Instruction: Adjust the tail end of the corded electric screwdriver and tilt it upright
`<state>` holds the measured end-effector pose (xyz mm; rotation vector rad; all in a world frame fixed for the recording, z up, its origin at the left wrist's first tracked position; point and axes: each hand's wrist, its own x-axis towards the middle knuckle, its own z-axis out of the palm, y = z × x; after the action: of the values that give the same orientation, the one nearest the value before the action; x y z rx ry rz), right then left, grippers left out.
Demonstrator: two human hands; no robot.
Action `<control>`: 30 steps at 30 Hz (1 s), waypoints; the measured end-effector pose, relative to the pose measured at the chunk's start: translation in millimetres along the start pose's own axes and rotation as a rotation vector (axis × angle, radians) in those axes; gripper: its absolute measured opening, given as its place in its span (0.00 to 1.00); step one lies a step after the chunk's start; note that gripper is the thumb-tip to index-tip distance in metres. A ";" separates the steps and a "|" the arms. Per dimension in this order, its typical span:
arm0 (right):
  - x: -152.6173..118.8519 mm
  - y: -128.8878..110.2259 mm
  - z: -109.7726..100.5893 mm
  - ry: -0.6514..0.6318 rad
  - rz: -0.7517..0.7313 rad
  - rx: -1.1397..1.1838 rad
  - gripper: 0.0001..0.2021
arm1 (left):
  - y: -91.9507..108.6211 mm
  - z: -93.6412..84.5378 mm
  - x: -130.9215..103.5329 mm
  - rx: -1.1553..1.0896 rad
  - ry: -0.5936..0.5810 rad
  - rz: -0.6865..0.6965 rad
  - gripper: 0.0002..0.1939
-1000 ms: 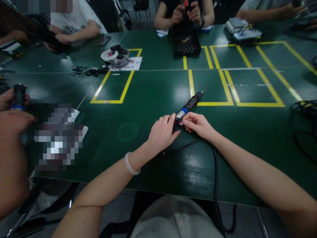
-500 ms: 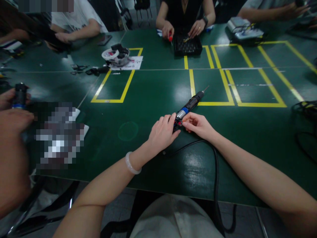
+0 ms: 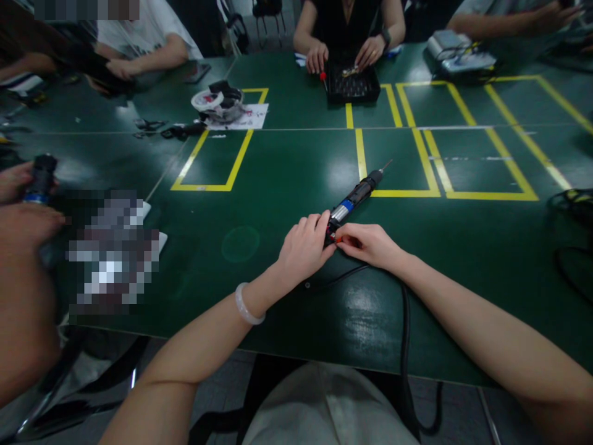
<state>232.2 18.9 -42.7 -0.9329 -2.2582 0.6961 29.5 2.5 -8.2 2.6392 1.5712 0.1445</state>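
An electric screwdriver [image 3: 347, 204] lies slanted on the green table, its thin bit pointing away to the right. Its body shows black, silver and blue parts, with some red showing at the near end. My left hand [image 3: 303, 244] is wrapped over that near end, fingers on top and thumb below, and hides part of it. From the right, my right hand [image 3: 368, 244] pinches a small red-orange piece [image 3: 338, 240] at the same end; the fingertips cover most of it, so I cannot tell its exact kind. A black cable [image 3: 405, 334] passes under my right wrist and over the table edge.
Yellow tape [image 3: 407, 193] marks boxes on the table [image 3: 278, 321]. Across from me a person's hands work at a black tray [image 3: 353, 86]. Tape rolls [image 3: 217, 102] sit on paper at the back left. At left, a co-worker's hands hold a dark tool [image 3: 41, 176]. Cables [image 3: 574, 210] lie at right.
My right hand has shifted slightly toward me and left along the screwdriver's near end, its fingers now closer together on the red-orange piece. My left hand stays in place.
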 end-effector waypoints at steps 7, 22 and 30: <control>1.1 -4.9 -5.5 -0.011 -0.040 0.031 0.06 | -1.8 0.3 0.7 0.023 -0.008 0.017 0.39; 1.8 -6.8 -7.6 -0.001 -0.017 0.072 0.07 | 0.9 0.7 0.5 0.038 0.012 -0.010 0.32; 0.3 -0.8 -5.1 0.108 0.179 0.368 0.10 | 4.6 3.7 2.6 0.062 0.020 -0.037 0.29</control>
<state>235.2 19.9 -38.6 -0.9675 -1.8811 1.0709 35.2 2.6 -11.2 2.6610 1.6556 0.1228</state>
